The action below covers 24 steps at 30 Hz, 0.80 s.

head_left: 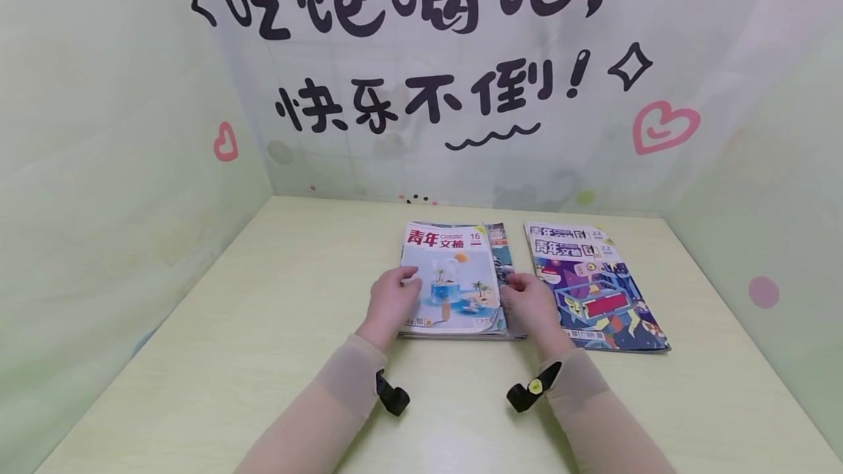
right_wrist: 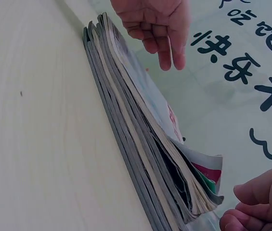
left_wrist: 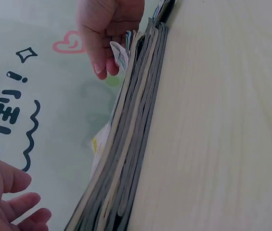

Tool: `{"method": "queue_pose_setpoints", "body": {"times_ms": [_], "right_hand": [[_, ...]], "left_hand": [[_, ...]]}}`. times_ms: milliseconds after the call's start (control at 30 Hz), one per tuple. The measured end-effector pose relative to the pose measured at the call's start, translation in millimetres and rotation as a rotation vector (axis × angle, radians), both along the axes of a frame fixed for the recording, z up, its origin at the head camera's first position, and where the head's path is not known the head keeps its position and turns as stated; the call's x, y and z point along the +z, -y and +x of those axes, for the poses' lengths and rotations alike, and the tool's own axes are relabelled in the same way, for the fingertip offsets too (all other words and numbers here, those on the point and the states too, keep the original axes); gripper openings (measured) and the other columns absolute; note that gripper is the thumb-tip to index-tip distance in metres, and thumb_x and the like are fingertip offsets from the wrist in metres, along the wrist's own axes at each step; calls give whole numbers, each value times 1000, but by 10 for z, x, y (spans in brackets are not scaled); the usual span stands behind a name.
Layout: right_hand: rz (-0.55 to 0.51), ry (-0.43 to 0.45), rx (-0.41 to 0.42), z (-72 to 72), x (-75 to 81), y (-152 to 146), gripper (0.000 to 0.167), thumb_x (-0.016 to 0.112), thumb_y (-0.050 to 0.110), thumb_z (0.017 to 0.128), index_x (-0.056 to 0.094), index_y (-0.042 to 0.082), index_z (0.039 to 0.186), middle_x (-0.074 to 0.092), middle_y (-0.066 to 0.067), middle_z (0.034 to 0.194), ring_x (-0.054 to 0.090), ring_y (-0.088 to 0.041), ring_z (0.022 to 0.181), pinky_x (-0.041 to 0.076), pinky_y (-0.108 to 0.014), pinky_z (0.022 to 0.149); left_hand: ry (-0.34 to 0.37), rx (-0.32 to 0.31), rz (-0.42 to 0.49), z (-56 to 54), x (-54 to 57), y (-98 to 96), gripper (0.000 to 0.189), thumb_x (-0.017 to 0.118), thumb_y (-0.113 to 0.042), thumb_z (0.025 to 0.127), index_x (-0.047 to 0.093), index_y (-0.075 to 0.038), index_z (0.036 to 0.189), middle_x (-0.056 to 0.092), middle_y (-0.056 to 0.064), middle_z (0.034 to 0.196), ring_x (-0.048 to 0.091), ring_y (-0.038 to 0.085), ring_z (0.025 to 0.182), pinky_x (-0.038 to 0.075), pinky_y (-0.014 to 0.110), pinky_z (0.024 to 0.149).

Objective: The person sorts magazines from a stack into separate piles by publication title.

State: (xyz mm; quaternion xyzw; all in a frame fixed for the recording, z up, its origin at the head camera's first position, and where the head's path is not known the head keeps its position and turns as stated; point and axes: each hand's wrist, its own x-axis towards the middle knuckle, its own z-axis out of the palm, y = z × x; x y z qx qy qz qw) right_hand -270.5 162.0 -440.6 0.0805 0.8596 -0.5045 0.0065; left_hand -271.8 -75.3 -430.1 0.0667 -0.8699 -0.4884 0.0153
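Across the pale tabletop (head_left: 230,328) my two forearms reached in, their beige sleeves (head_left: 316,401) each carrying a small black camera (head_left: 395,399) strapped at the wrist. Beyond them lay the magazine pile (head_left: 448,284), flat on the table between my hands. My left hand (head_left: 393,302) bent loosely by its left edge and my right hand (head_left: 530,306) by its right; neither was clamped on anything. Both wrist views showed my fingers slack and parted, though whether a fingertip brushed the paper I could not tell. I judged that a hand on each side suited such a loose heap, since slippery covers could slide, and one dark magazine (head_left: 498,240) already stuck out past the top cover at the right.

The spines and page edges made thin grey and cream bands, slightly wavy, and one cover corner (right_wrist: 205,166) curled up near my right hand. The uppermost cover was smooth, white and blue, with red characters.

To the right, just beside my right hand, a second pile (head_left: 596,298) lay overlapped like steps, its purple cover bright. Farthest off stood the pale wall covering (head_left: 369,167), faintly creased, with black brushed lettering (head_left: 395,104) and a pink heart (head_left: 665,127).
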Motion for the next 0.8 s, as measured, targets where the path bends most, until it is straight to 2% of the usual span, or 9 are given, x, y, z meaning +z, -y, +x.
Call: {"method": "queue_pose_setpoints", "body": {"times_ms": [100, 233, 400, 567, 700, 800], "right_hand": [[23, 3, -10, -7, -51, 39, 41, 60, 21, 94, 58, 0, 129, 62, -17, 115, 55, -28, 100, 46, -43, 89], [51, 22, -1, 8, -103, 74, 42, 60, 22, 94, 57, 1, 131, 62, -14, 113, 53, -26, 97, 47, -40, 85], [93, 2, 12, 32, -154, 127, 42, 60, 25, 93, 60, 4, 130, 64, -10, 108, 53, -24, 93, 45, -35, 77], [91, 20, 12, 54, -188, 142, 44, 58, 30, 95, 59, 6, 132, 61, -12, 125, 54, -25, 102, 48, -42, 89], [62, 35, 19, 47, -192, 146, 44, 60, 27, 94, 58, 5, 132, 62, -11, 121, 53, -24, 99, 48, -39, 85], [66, 16, 26, 38, -197, 139, 42, 60, 21, 93, 59, 2, 130, 63, -11, 116, 53, -24, 93, 46, -35, 77]], "left_hand": [[17, 54, 24, -3, -69, 56, 38, 57, -27, 94, 61, -15, 130, 48, 12, 137, 38, 33, 126, 34, 53, 105], [40, 76, 64, 6, -130, 100, 41, 55, -24, 94, 59, -14, 133, 42, 15, 141, 34, 35, 129, 32, 54, 106], [58, 61, 117, 32, -196, 135, 47, 54, -18, 94, 50, -6, 140, 40, 17, 143, 41, 32, 125, 36, 48, 106], [45, 41, 182, 24, -272, 152, 49, 54, -10, 94, 45, 0, 141, 39, 19, 143, 46, 29, 120, 42, 43, 102], [26, 32, 174, 14, -299, 155, 51, 53, -7, 93, 42, 3, 142, 40, 21, 141, 47, 30, 118, 44, 43, 101], [28, 28, 144, 12, -303, 157, 52, 54, -9, 94, 41, 3, 143, 40, 22, 141, 44, 30, 122, 39, 44, 105]]}}
